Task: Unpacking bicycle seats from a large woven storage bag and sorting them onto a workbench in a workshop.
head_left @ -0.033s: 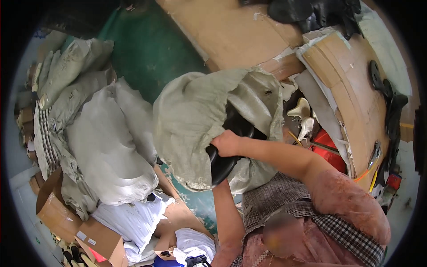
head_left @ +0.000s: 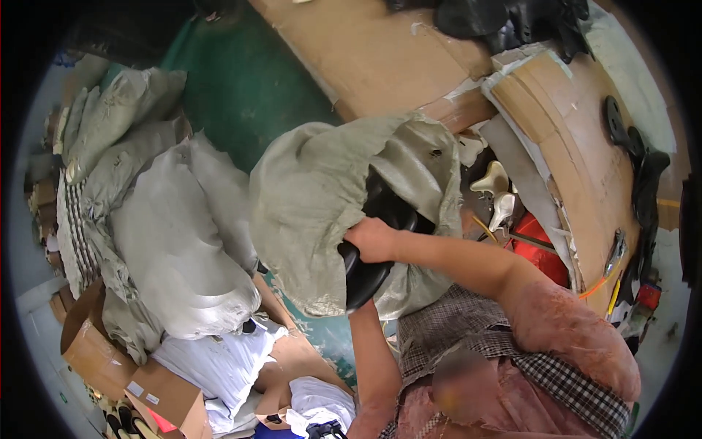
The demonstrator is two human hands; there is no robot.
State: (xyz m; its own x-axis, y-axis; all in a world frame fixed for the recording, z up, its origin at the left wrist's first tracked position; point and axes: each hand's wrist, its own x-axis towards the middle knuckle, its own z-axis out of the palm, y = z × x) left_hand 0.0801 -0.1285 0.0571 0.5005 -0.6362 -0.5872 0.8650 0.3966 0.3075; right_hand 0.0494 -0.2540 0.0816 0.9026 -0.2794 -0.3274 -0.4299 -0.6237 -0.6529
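A grey-green woven sack (head_left: 307, 197) hangs with its mouth open in front of me. Inside its mouth are black, glossy moulded pieces that look like bicycle saddles (head_left: 365, 282). My right hand (head_left: 371, 240) reaches across to the sack's left rim, closed on the fabric, its fingers right beside the black pieces. My left forearm (head_left: 374, 344) rises from below to the lowest black saddle. The left hand itself is hidden behind that saddle and the sack, so its fingers do not show.
Full grey sacks (head_left: 175, 241) are piled at the left, above cardboard boxes (head_left: 164, 395) and white cloth (head_left: 219, 366). To the right stands a cardboard-covered bench (head_left: 585, 161) with black saddles (head_left: 636, 154) along its edge. Beige and white saddles (head_left: 502, 211) lie beside a red item (head_left: 537, 249).
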